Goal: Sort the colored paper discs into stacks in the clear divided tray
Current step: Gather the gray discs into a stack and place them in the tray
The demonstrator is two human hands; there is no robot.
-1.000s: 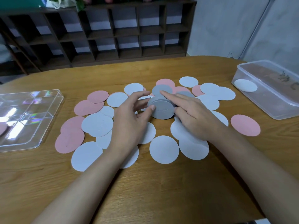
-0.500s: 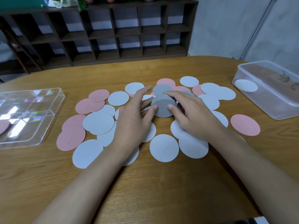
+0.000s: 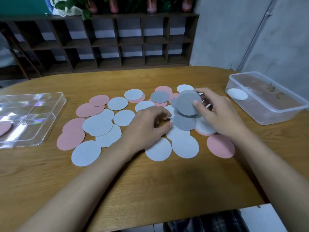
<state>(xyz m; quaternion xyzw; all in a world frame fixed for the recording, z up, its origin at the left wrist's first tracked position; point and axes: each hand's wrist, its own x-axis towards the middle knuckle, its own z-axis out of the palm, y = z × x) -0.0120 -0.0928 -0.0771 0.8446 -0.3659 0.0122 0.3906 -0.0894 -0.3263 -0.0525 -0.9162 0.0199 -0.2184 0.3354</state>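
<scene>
a rounded wooden table (image 3: 150, 190) with plain grain fills the lower view, and past its far edge stands a dark brown cubby shelf (image 3: 117, 42) of open square compartments, through which a pale wall shows. along the shelf's top sit pink pots (image 3: 151, 5) with green trailing leaves (image 3: 85, 13), beside a white bag (image 3: 61, 7) and a teal panel (image 3: 21, 5) at the upper left. to the right a plain grey wall (image 3: 225, 30) carries a thin pipe (image 3: 257, 30) running slantwise down it, a pale floor tile (image 3: 257, 218) shows below the table's near edge, and the light is soft and even.
</scene>
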